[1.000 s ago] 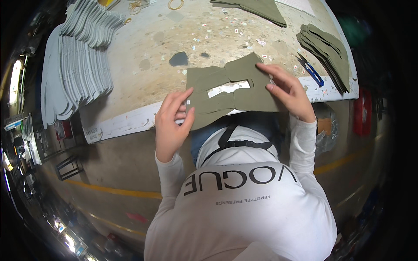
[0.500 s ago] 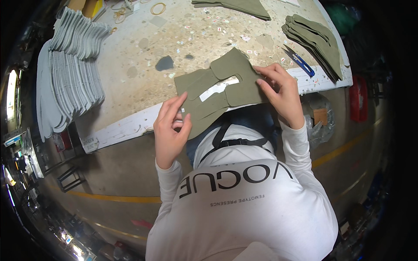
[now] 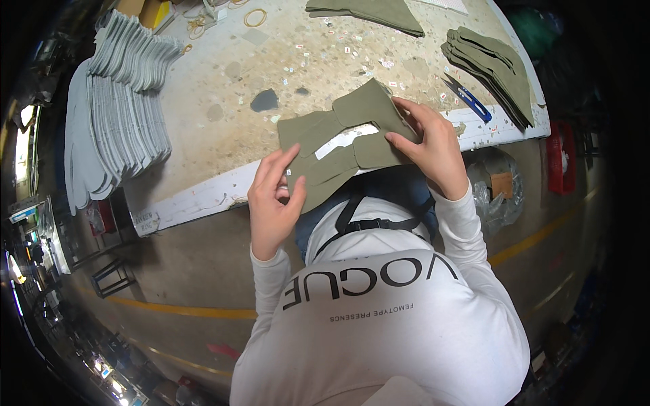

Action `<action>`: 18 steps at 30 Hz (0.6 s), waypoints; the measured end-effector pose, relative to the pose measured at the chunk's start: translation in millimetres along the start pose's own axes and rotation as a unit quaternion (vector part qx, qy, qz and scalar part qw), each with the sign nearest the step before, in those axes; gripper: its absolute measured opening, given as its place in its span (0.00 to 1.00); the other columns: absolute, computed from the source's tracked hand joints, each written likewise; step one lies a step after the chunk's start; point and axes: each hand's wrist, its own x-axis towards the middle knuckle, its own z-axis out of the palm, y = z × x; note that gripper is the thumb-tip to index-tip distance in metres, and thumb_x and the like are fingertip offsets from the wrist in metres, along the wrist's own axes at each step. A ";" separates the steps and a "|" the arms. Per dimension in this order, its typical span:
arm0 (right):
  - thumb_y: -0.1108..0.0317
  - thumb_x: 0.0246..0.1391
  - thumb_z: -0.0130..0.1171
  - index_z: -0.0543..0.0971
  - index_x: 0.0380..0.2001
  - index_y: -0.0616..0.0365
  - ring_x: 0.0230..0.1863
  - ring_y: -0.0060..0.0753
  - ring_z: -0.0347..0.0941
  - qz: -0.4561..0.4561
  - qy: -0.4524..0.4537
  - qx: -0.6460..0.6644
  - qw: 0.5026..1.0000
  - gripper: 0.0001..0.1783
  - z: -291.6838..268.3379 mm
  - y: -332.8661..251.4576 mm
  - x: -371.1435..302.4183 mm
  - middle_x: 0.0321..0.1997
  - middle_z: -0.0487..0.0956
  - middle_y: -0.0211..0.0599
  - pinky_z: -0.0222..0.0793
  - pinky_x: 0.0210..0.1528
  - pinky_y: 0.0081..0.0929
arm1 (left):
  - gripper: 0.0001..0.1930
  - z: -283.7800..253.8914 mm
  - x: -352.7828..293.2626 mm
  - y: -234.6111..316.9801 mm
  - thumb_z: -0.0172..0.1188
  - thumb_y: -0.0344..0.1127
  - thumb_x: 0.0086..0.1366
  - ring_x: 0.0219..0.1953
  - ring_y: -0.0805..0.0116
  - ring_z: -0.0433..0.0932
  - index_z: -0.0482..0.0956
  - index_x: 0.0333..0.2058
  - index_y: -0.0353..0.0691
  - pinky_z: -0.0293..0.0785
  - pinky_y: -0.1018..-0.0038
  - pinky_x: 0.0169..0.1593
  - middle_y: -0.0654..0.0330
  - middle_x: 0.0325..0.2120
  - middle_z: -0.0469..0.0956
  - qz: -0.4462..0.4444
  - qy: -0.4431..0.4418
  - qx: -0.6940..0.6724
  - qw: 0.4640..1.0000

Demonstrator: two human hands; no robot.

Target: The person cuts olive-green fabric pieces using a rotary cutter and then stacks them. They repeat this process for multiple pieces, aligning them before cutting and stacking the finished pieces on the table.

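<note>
An olive-green cut fabric piece [image 3: 323, 177] lies across the near edge of the table, its front part hanging over toward my lap. Through the long gap in its middle shows the white table edge. My left hand [image 3: 274, 206] holds its left side, the fingertips on top near a small white sticker [image 3: 288, 172] and the thumb at the near part. At the right end my right hand [image 3: 437, 147] grips the cloth, thumb on top and fingers at the far edge, where the fabric bends up slightly. The undersides of both grips are hidden.
Blue thread snips [image 3: 470, 98] lie right of the cloth, beside a stack of olive pieces [image 3: 491, 71]. More olive pieces [image 3: 369, 13] sit at the far edge. Tall stacks of grey pieces [image 3: 122, 128] stand at left. Small stickers and rubber bands [image 3: 255, 17] litter the worn table [image 3: 203, 142].
The fabric's right end has curled up as my right hand closes further over it, thumb moved inward. The whole view has shifted slightly; my left hand keeps its place on the cloth.
</note>
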 end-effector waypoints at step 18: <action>0.72 0.57 0.57 0.79 0.52 0.54 0.26 0.28 0.65 -0.089 0.055 0.000 0.994 0.19 -28.7 41.6 3.6 0.27 0.69 0.40 0.64 0.32 0.23 | 0.29 -55.8 15.6 55.8 0.55 0.22 0.52 0.52 0.68 0.74 0.71 0.56 0.25 0.70 0.79 0.51 0.50 0.54 0.71 0.100 -0.032 -0.198 0.975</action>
